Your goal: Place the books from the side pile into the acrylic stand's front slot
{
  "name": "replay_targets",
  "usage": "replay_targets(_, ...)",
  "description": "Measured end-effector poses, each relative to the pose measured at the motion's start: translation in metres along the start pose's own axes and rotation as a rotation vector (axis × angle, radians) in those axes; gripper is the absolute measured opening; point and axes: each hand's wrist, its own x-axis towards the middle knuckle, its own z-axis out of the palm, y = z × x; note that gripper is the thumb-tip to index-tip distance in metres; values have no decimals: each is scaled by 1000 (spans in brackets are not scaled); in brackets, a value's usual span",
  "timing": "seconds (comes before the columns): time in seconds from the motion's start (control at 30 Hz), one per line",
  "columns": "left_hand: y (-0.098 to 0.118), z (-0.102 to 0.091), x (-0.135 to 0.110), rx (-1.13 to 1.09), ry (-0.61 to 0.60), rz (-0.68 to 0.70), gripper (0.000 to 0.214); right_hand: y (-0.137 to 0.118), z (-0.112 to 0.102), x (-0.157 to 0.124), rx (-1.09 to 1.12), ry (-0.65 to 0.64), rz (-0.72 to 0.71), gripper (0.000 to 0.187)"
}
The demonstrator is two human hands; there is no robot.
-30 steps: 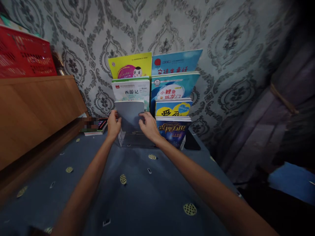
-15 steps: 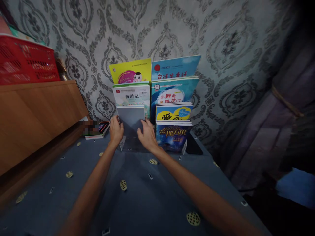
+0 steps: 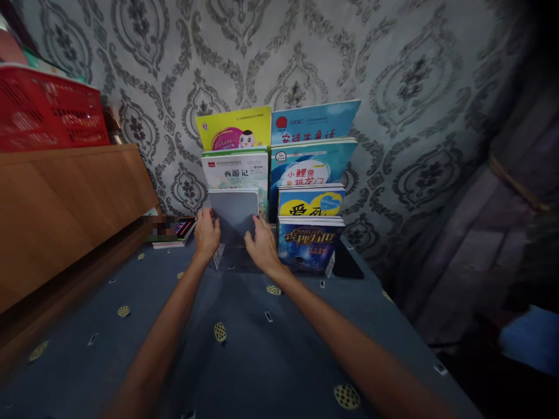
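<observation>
Head view of two hands at a clear book stand (image 3: 233, 260) on a cloth-covered bench (image 3: 253, 361). The left hand (image 3: 207, 234) grasps the left edge of a gray book (image 3: 234, 214); the right hand (image 3: 262, 243) grasps its right edge, fingers and thumb bent. The gray book stands upright, leaning slightly back, in the front of the stand's left column, before a white book (image 3: 236, 170) and a yellow book (image 3: 233, 123). The right column holds, from front to rear, a dark blue book (image 3: 308, 247), a blue-and-yellow book (image 3: 311, 202), a teal book (image 3: 340, 157) and a blue book (image 3: 323, 120). A flat black object (image 3: 348, 265) lies just beside the stand at right; a small book pile (image 3: 170, 242) lies near it at left.
</observation>
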Motion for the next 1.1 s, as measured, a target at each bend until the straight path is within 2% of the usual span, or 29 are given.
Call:
replay_targets(0.37, -3, 2, 2, 1, 39, 27, 15, -5, 1, -17, -78, -40, 62, 54)
replay_targets(0.57, -3, 2, 1, 4, 17, 21, 14, -3, 4, -24, -98, -38, 30, 53)
replay_targets(0.77, -3, 1, 1, -5, -1, 3, 15, -1, 6, -26, -152, -63, 31, 55)
replay_targets(1.1, -3, 4, -2, 7, 39, 23, 20, 7, 6, -24, -97, -37, 21, 55)
